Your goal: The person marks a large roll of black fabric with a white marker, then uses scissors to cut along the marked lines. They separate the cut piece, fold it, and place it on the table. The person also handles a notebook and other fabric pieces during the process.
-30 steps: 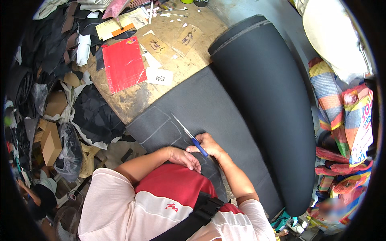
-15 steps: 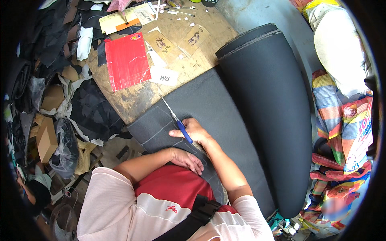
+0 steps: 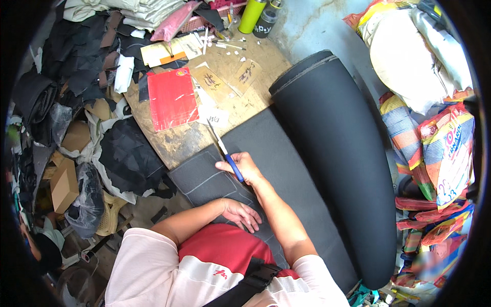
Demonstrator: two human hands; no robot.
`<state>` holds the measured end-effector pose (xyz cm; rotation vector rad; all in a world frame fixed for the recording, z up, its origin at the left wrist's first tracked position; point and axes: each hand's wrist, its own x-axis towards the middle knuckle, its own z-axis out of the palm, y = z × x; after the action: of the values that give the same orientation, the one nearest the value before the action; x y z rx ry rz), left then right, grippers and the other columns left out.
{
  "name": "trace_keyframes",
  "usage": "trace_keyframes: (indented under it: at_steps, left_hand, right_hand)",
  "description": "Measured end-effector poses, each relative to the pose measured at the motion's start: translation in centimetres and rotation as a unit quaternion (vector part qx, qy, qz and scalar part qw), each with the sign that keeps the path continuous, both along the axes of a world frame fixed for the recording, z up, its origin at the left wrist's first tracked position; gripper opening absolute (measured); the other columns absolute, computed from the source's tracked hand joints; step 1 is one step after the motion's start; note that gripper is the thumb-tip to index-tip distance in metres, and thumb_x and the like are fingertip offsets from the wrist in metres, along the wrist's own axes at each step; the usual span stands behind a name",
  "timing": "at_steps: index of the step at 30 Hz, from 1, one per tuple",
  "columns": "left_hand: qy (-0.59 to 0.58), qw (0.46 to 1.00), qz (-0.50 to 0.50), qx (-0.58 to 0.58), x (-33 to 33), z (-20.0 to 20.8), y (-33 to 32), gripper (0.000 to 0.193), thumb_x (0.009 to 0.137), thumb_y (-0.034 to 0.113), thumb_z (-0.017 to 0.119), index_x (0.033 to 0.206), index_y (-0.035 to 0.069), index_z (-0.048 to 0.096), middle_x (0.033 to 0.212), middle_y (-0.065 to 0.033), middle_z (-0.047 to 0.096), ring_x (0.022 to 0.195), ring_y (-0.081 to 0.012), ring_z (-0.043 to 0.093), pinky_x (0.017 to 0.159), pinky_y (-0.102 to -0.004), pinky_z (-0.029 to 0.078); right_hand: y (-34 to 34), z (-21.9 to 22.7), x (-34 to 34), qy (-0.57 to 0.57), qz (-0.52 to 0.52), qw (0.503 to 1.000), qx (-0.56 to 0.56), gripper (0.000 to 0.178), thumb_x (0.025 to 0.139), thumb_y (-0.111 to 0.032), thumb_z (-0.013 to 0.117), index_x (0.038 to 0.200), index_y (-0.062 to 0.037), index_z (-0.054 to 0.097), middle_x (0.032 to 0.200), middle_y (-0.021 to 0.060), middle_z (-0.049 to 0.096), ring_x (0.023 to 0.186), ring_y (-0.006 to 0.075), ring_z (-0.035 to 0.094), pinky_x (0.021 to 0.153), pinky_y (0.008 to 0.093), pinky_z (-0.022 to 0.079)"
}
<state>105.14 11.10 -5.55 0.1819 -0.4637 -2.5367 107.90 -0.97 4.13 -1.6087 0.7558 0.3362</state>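
A pair of blue-handled scissors (image 3: 235,168) is gripped in my right hand (image 3: 247,167), blades pointing away from me toward the bench top. Beneath lies a dark grey sheet (image 3: 276,153) of thick material, with pale lines drawn on its left part. My left hand (image 3: 242,214) rests close to my body at the sheet's near side, holding nothing, its fingers loosely apart. The scissor tips reach past the sheet's far edge, over a white paper slip (image 3: 217,118). The large roll (image 3: 337,163) of dark material lies to the right of the sheet.
On the worn wooden bench (image 3: 186,140) are a red folder (image 3: 172,100), brown paper patterns (image 3: 209,79) and chalk bits. A green bottle (image 3: 252,16) stands at the back. Dark scraps (image 3: 130,153) and cardboard (image 3: 64,185) crowd the left; colourful sacks (image 3: 450,148) line the right.
My view has tilted, bringing more of the bench's far end into sight. The scissors stay in my right hand, and my left fingers have spread slightly.
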Motion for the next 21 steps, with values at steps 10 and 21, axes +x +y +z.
trace_keyframes:
  at_steps: [10,21]
  left_hand:
    - [-0.389,0.867,0.309,-0.024,1.3,3.0,4.5,0.044,0.084,0.015,0.062,0.123,0.006,0.044,0.122,-0.0139,0.051,0.107,-0.0228,0.055,0.083,-0.0338,0.048]
    - [-0.614,0.538,0.472,0.334,7.5,1.6,13.7,0.058,0.078,0.053,0.062,0.063,-0.003,0.062,0.065,-0.0143,0.064,0.068,-0.0293,0.064,0.066,-0.0394,0.051]
  right_hand:
    - [-6.6,-0.3,-13.6,0.040,-0.116,0.846,-0.519,0.051,0.061,-0.037,0.081,0.092,0.0010,0.066,0.085,0.0210,0.064,0.080,0.0338,0.064,0.073,0.0404,0.049]
    - [7.4,-0.1,-27.8,0.229,-0.017,0.969,-0.086,0.043,0.072,-0.043,0.074,0.079,-0.0024,0.061,0.076,0.0090,0.064,0.067,0.0196,0.061,0.060,0.0325,0.048]
